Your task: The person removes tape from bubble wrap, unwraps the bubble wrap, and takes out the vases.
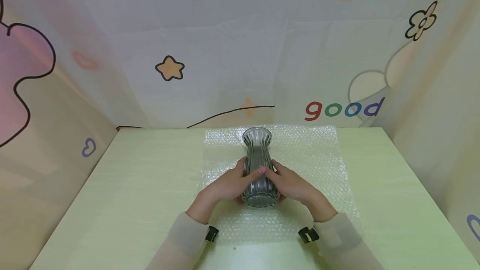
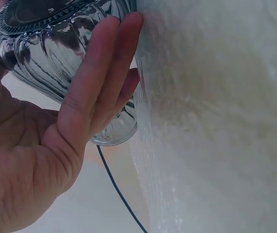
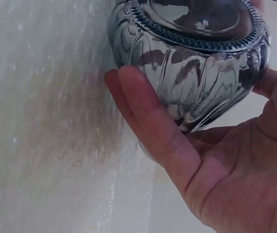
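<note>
A ribbed, greyish glass vase (image 1: 257, 151) lies tilted in both hands, its flared mouth pointing away and its round base toward the person. From the left side the left hand (image 1: 233, 183) holds it, thumb on top and fingers underneath. The right hand (image 1: 291, 183) grips the opposite side in the same way, and the two thumbs meet over the vase. Beneath is a sheet of clear bubble wrap (image 1: 311, 161). In the left wrist view the fingers (image 2: 92, 73) lie along the fluted glass close to the wrap; the right wrist view shows the vase base (image 3: 196, 19) with its beaded rim.
The bubble wrap is spread over the middle of a pale green table (image 1: 157, 170), reaching its back edge. A printed curtain (image 1: 232, 45) hangs behind and at both sides. Each wrist carries a small black device, one at the left cuff (image 1: 211, 233).
</note>
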Demonstrator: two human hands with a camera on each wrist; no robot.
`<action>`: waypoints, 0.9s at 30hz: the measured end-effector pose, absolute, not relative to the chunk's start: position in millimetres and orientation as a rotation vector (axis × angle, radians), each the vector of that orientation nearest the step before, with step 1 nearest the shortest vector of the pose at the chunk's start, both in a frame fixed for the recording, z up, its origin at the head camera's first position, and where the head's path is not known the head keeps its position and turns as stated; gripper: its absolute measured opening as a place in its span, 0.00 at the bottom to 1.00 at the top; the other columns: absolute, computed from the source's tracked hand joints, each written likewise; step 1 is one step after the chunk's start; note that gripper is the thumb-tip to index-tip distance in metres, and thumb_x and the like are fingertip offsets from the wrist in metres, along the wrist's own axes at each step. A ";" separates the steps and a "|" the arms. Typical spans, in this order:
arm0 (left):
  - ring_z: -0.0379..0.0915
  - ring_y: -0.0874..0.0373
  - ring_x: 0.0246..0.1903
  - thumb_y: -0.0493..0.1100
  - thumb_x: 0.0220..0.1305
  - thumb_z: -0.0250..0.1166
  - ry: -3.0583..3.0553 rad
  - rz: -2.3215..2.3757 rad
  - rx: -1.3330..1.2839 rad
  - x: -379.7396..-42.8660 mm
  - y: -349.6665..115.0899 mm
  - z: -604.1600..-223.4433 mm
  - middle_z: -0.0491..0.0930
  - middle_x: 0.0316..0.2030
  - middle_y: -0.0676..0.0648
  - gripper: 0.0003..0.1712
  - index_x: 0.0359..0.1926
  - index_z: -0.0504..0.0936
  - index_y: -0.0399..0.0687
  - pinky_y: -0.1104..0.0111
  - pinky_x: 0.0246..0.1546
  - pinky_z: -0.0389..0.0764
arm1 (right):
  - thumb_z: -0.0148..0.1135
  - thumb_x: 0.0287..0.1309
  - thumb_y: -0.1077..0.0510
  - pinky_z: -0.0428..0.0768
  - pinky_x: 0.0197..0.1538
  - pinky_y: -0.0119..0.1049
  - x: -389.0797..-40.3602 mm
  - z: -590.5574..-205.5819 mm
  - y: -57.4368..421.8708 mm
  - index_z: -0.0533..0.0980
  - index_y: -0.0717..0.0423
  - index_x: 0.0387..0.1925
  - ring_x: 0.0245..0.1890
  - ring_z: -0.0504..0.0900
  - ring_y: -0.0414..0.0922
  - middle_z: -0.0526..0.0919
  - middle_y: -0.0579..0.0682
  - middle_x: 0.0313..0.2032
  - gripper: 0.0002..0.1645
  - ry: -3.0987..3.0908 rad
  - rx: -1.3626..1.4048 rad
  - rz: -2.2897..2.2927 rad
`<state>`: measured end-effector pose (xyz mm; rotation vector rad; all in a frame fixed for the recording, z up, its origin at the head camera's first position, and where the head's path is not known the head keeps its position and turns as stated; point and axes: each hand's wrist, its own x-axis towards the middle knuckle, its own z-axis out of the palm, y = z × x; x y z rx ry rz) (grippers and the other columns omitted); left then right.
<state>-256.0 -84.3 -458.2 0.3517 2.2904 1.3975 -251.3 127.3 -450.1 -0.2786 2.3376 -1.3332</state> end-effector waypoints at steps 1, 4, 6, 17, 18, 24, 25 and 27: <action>0.85 0.46 0.39 0.77 0.68 0.54 2.285 1.402 0.352 -255.8 -84.4 -458.2 0.77 0.60 0.30 0.56 0.81 0.48 0.50 0.54 0.24 0.87 | 0.43 0.79 0.36 0.87 0.32 0.46 -251.2 -449.8 127.1 0.48 0.61 0.82 0.44 0.85 0.51 0.76 0.69 0.63 0.46 2.334 -0.278 -1.341; 0.85 0.46 0.39 0.76 0.68 0.55 2.278 1.411 0.352 -255.5 -84.4 -458.2 0.77 0.60 0.30 0.55 0.81 0.49 0.50 0.54 0.24 0.87 | 0.44 0.79 0.37 0.87 0.32 0.46 -251.0 -449.1 126.7 0.49 0.61 0.81 0.43 0.85 0.51 0.78 0.69 0.61 0.45 2.327 -0.277 -1.354; 0.85 0.46 0.39 0.76 0.68 0.55 2.284 1.411 0.351 -255.3 -84.4 -457.9 0.77 0.60 0.30 0.55 0.81 0.50 0.50 0.55 0.24 0.87 | 0.45 0.79 0.37 0.87 0.32 0.46 -250.9 -449.0 126.4 0.49 0.62 0.81 0.43 0.85 0.50 0.78 0.68 0.61 0.46 2.328 -0.273 -1.358; 0.85 0.46 0.39 0.76 0.69 0.55 2.305 1.412 0.372 -254.3 -84.1 -458.2 0.78 0.59 0.30 0.54 0.80 0.51 0.47 0.56 0.24 0.87 | 0.46 0.78 0.39 0.87 0.31 0.46 -250.4 -449.4 125.3 0.49 0.65 0.81 0.36 0.86 0.48 0.79 0.69 0.61 0.46 2.349 -0.260 -1.366; 0.85 0.46 0.39 0.76 0.69 0.54 2.307 1.411 0.370 -254.1 -84.0 -457.9 0.78 0.59 0.30 0.54 0.80 0.51 0.47 0.56 0.24 0.87 | 0.46 0.79 0.39 0.87 0.31 0.46 -250.4 -449.2 125.3 0.49 0.65 0.81 0.36 0.86 0.48 0.79 0.69 0.61 0.46 2.352 -0.267 -1.363; 0.85 0.47 0.39 0.76 0.69 0.54 2.313 1.422 0.375 -253.0 -83.7 -455.1 0.79 0.58 0.31 0.54 0.80 0.52 0.49 0.55 0.24 0.87 | 0.46 0.79 0.39 0.87 0.31 0.45 -248.8 -445.1 125.2 0.50 0.63 0.81 0.35 0.86 0.48 0.81 0.67 0.57 0.45 2.370 -0.281 -1.361; 0.85 0.47 0.39 0.76 0.69 0.54 2.315 1.426 0.380 -252.7 -83.8 -454.3 0.79 0.58 0.31 0.53 0.80 0.51 0.49 0.55 0.24 0.87 | 0.46 0.79 0.38 0.87 0.31 0.45 -248.5 -444.2 125.3 0.51 0.62 0.81 0.34 0.86 0.48 0.81 0.67 0.57 0.45 2.374 -0.278 -1.362; 0.85 0.47 0.39 0.76 0.69 0.55 2.314 1.432 0.388 -252.1 -83.9 -452.6 0.79 0.58 0.31 0.53 0.80 0.51 0.50 0.55 0.24 0.87 | 0.46 0.79 0.38 0.87 0.31 0.45 -248.1 -442.6 125.5 0.50 0.62 0.81 0.34 0.86 0.48 0.81 0.67 0.57 0.46 2.381 -0.286 -1.358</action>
